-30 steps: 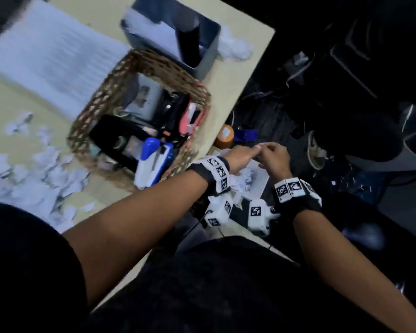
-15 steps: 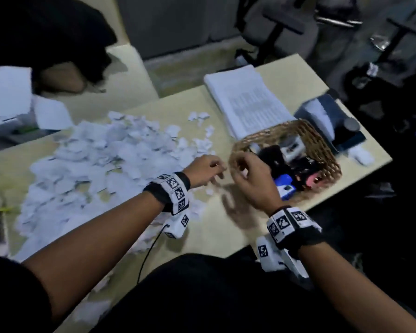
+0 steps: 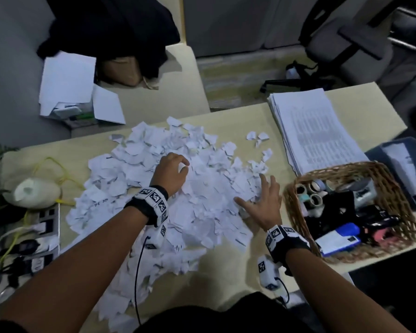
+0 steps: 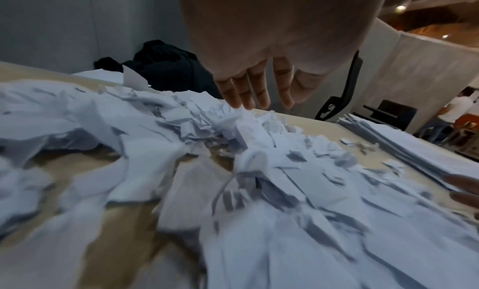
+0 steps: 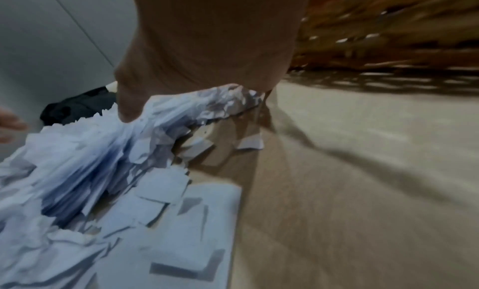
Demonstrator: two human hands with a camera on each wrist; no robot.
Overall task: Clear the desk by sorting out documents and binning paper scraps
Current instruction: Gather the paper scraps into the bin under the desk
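Observation:
A broad heap of torn white paper scraps (image 3: 202, 193) covers the middle of the beige desk (image 3: 228, 280). My left hand (image 3: 181, 168) hovers over the heap's far centre, and its fingers (image 4: 256, 96) point down with the tips touching scraps, gripping nothing. My right hand (image 3: 257, 193) lies spread against the heap's right edge. Its thumb (image 5: 128, 107) and palm press against bunched scraps (image 5: 85, 150). A thick stack of printed documents (image 3: 312, 126) lies at the back right of the desk.
A wicker basket (image 3: 289, 200) of tape rolls and staplers stands just right of my right hand, a grey tray (image 3: 375, 152) behind it. At the left are a power strip (image 3: 46, 222), yellow cable and a white lump (image 3: 36, 192). An office chair (image 3: 346, 44) stands beyond the desk.
The view swung from beside the desk's right edge back onto the desk. Both hands came from there, past the basket, to the scrap heap, and the right hand spread out.

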